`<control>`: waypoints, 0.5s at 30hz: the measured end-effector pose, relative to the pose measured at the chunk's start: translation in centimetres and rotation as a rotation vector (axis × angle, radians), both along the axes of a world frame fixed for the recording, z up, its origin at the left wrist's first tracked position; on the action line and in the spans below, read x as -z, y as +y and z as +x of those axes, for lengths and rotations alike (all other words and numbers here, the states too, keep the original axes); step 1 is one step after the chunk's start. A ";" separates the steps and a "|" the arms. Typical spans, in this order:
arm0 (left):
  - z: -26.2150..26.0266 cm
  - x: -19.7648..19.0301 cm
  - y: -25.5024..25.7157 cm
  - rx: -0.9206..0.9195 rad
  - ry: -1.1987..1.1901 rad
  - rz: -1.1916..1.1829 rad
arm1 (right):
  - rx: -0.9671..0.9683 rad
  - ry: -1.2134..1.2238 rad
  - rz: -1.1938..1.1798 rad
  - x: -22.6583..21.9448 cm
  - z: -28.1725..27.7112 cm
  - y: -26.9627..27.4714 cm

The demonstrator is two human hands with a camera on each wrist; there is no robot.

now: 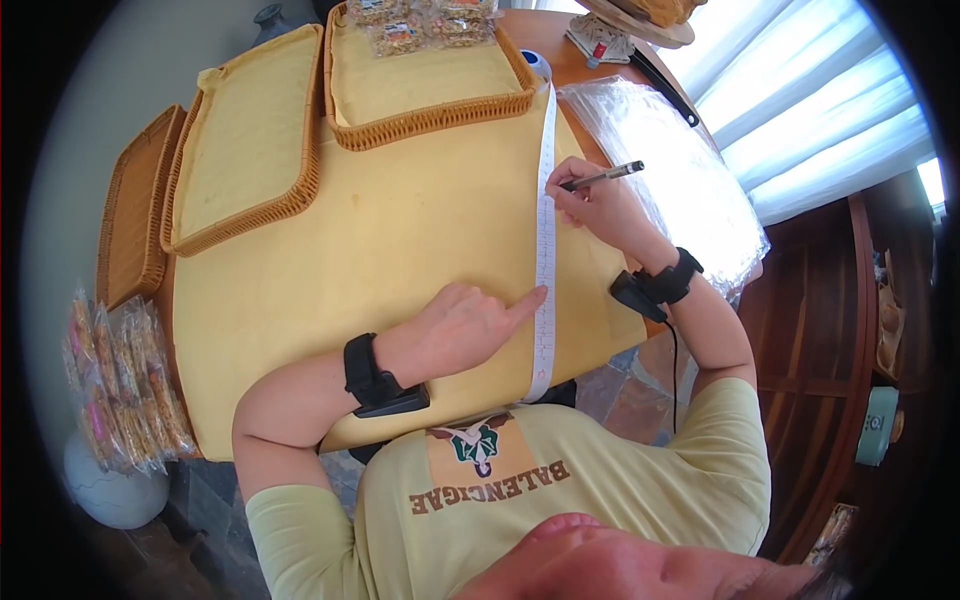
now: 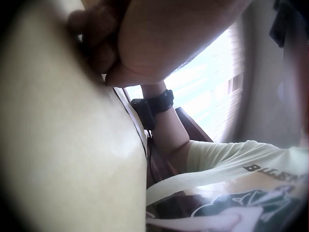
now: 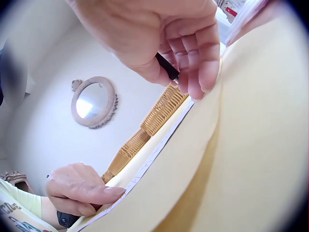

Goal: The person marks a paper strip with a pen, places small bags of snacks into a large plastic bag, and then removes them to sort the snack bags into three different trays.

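A yellow sheet covers most of the tabletop, and a white measuring tape runs across it from a blue-and-white case to the near edge. My left hand touches the tape with its extended index fingertip, its other fingers bent. Farther up the tape, my right hand pinches a black pen close to the tape's right edge. The right wrist view shows the pen's dark lower end between thumb and fingers, near the tape. There the sheet's right side bends in a fold.
Wicker trays with cloth linings stand at the far left and back, one with packaged snacks. Clear plastic sheets lie right of the yellow sheet. More bagged snacks sit at the left edge. A cable hangs from my right wrist.
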State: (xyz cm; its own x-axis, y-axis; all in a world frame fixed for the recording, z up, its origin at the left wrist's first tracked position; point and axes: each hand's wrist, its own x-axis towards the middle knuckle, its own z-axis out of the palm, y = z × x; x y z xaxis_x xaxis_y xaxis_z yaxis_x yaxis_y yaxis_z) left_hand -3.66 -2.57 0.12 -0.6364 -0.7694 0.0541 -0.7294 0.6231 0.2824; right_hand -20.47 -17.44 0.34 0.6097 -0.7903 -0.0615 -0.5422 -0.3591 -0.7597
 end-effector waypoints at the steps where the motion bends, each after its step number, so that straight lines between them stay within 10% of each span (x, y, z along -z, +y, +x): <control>1: 0.0 0.0 0.0 -0.001 -0.001 -0.001 | -0.003 0.000 -0.003 0.0 0.0 0.0; 15: 0.0 -0.1 0.1 -0.002 -0.016 -0.004 | 0.010 -0.005 0.024 0.1 0.0 0.1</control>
State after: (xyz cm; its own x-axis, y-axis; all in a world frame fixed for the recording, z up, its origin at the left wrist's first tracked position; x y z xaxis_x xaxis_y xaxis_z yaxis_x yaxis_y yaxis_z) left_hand -3.67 -2.50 0.27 -0.6356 -0.7706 0.0466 -0.7351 0.6226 0.2685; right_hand -20.45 -17.38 0.23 0.6018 -0.7948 -0.0778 -0.5421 -0.3350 -0.7706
